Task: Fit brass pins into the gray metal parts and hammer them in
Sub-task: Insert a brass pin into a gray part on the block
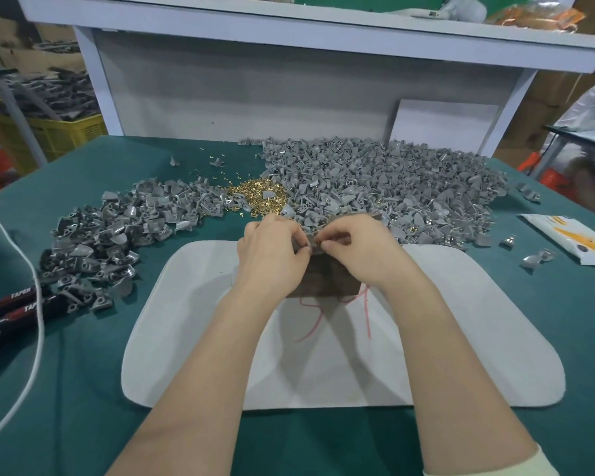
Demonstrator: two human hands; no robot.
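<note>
While we hold one gray part [310, 240] between the fingertips of the left hand [270, 255], pinched over the dark block [320, 278] in the middle of the white mat [200, 338], the right hand [352, 250] pinches a brass pin [318, 242] and brings it to the hole of this part. To do this step well, we think the part must be kept steady and the pin must enter straight; if it goes in tilted, the hammer blow will probably bend it. Whether the pin is already seated, we cannot tell, because the fingers cover it.

From the left: the pliers [11, 309] and a white cord [37, 286] lie at the table edge, then a pile of darker gray parts [93, 242] comes close to the mat's left corner. The heap of brass pins [258, 197] is just behind the hands, easy to reach. The big pile of gray parts [392, 180] touches the far right of the mat. Farther right lies a white packet [577, 240]. Open room stays only on the near half of the mat, under the forearms. We see no hammer in the view
</note>
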